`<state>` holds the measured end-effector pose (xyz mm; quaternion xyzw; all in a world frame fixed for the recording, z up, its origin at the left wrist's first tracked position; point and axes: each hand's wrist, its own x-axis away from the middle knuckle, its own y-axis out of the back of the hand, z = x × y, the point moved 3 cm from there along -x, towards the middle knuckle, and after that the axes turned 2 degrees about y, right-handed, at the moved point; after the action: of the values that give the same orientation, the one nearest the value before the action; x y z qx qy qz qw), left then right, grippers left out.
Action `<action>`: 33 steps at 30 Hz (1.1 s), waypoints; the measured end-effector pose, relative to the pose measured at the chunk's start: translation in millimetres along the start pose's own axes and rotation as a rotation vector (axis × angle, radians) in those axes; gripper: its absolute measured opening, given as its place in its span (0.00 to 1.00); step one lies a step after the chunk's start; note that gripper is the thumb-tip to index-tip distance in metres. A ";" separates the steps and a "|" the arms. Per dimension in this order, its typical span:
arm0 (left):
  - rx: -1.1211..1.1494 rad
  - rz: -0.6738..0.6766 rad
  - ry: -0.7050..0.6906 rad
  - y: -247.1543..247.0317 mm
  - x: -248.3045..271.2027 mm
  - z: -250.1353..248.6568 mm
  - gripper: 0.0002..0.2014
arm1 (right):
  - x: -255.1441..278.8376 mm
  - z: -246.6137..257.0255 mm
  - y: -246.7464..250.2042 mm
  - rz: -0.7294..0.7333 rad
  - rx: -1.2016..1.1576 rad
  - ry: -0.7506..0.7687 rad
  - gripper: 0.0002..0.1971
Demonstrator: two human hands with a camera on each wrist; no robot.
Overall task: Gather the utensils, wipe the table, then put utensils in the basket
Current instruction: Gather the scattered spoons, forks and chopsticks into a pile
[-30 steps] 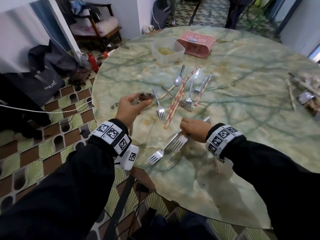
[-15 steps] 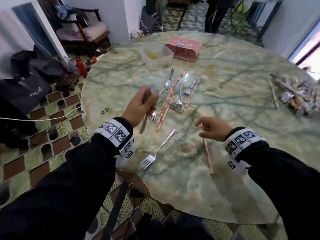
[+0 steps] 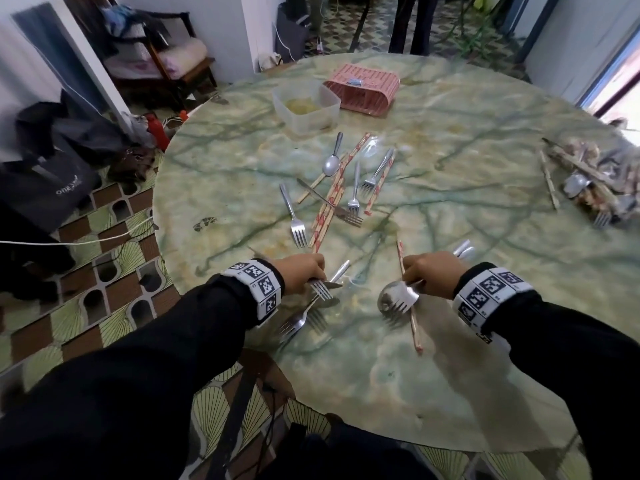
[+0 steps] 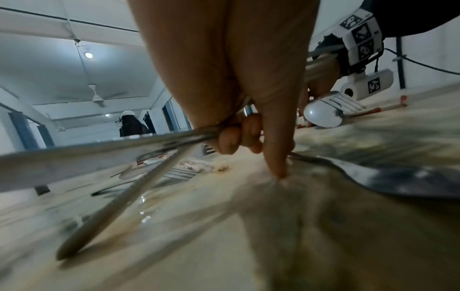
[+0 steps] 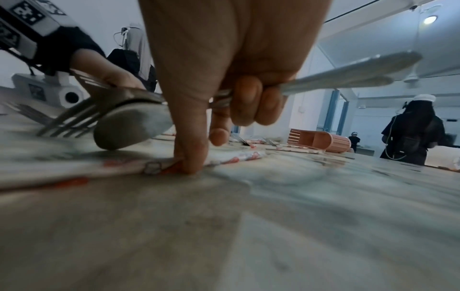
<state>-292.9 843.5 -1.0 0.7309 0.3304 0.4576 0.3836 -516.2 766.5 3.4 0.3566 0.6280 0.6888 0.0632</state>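
The right hand [image 3: 427, 277], its grip already holding a steel fork and spoon [image 3: 398, 297], is pinning the red-printed paper-wrapped chopsticks [image 3: 412, 323], lying lengthwise beneath its fingertips on the green marble table [image 3: 485, 202].

One high view, two low ones.
The head camera looks steeply down on the counter [image 3: 450, 168]; each wrist camera sits near its surface, facing along the fingers, both catching the opposite wrist.

Black long sleeves [image 3: 114, 368]; white wristbands [image 3: 254, 289] printed with black square codes, apparently each carrying a small white camera [image 4: 366, 83].
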 end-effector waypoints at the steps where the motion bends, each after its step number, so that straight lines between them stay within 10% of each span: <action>1: -0.023 0.011 -0.015 1.2 -2.0 1.1 0.15 | 0.0 -2.4 0.1 -0.002 0.001 0.008 0.12; 17: -0.262 -0.135 -0.385 5.4 5.9 12.2 0.11 | -28.6 -33.3 7.4 -0.165 -0.482 -0.011 0.08; 26: -0.183 -0.141 -0.336 -2.4 6.8 20.6 0.06 | -46.0 -39.1 21.5 -0.259 -0.811 -0.133 0.13; 33: -0.178 0.117 -0.121 2.8 0.2 9.6 0.11 | -52.9 -30.8 21.9 -0.238 -0.802 -0.165 0.15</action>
<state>-283.6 839.9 -1.3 0.7384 0.2216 0.4618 0.4387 -486.8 708.5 2.8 0.2827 0.3400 0.8356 0.3260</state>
